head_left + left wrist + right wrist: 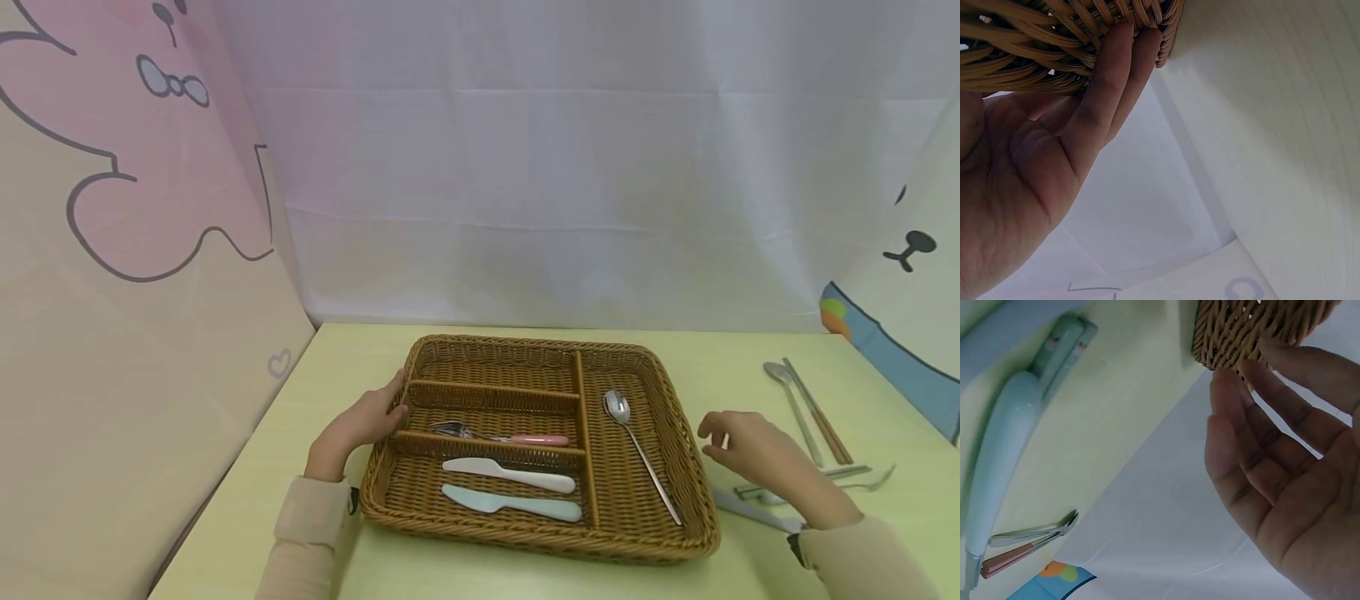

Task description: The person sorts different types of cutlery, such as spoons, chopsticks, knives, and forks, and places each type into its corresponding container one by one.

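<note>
The basket is placed on the table; its left rim is gripped by the left hand. A spoon is contained in the right compartment. The right hand, fingers loosely bent, is held near the right rim.

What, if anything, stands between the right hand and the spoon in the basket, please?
Only the basket's raised right wall visibly stands between the right hand and the spoon; the way over it looks clear.
</note>
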`<state>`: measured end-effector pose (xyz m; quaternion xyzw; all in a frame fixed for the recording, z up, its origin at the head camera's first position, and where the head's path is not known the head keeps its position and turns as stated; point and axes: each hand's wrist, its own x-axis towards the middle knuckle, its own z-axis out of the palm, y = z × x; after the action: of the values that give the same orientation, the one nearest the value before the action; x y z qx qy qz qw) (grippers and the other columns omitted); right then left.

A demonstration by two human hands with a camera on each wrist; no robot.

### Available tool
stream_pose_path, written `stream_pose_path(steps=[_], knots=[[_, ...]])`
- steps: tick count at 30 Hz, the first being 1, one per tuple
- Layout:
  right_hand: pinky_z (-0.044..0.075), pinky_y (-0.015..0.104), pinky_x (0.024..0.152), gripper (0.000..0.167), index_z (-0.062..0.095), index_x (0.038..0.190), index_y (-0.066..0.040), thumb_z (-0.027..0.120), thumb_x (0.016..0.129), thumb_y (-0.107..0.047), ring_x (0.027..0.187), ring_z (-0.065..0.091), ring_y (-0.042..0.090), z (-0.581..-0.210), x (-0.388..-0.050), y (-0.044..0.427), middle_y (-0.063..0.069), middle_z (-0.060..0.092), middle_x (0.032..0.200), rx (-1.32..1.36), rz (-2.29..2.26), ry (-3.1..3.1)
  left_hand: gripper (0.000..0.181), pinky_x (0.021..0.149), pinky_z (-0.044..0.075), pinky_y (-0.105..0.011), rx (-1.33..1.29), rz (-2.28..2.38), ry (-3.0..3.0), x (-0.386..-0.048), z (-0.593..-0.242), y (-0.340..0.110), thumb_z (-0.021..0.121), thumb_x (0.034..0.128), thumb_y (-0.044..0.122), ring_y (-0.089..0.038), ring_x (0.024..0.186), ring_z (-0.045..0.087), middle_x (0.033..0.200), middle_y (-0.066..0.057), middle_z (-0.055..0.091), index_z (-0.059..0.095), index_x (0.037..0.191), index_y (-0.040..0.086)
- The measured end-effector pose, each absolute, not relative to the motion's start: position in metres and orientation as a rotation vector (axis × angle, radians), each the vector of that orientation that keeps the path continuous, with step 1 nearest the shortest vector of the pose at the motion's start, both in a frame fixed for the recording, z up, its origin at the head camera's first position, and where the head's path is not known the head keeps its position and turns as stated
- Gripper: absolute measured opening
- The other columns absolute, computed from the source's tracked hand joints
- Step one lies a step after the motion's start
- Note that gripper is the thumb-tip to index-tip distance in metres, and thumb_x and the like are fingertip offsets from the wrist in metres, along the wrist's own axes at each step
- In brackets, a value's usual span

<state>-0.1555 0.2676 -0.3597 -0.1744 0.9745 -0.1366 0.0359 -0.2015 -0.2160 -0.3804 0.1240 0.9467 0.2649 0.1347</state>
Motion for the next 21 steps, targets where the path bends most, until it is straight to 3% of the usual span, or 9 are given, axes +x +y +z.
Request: stream_pose_path(steps=[15,21], knots=[[0.038,0.023,0.053,0.010,0.064,0.083,-0.011,0.070,0.075,-0.013,0.062,0.045,0.002,-0.389,-0.144,0.278,-0.007,0.055,0.070,-0.596,-0.497,2.841,0.065,0.046,0.033,-0.025,0.361,0.764,2.745,-0.200,-0.379,-0.215,0.041,0.0972,0.014,-0.009,0.039,0.027,0.048,0.002,0.035,0.001,0.147,0.000],[0.038,0.021,0.052,0.012,0.064,0.082,-0.009,0.063,0.072,-0.001,0.058,0.045,-0.002,-0.392,-0.140,0.278,-0.008,0.058,0.070,-0.661,-0.525,2.844,0.065,0.046,0.033,-0.026,0.370,0.772,2.756,-0.200,-0.379,-0.215,0.042,0.0969,0.013,-0.010,0.039,0.027,0.048,0.002,0.035,0.002,0.147,0.000]])
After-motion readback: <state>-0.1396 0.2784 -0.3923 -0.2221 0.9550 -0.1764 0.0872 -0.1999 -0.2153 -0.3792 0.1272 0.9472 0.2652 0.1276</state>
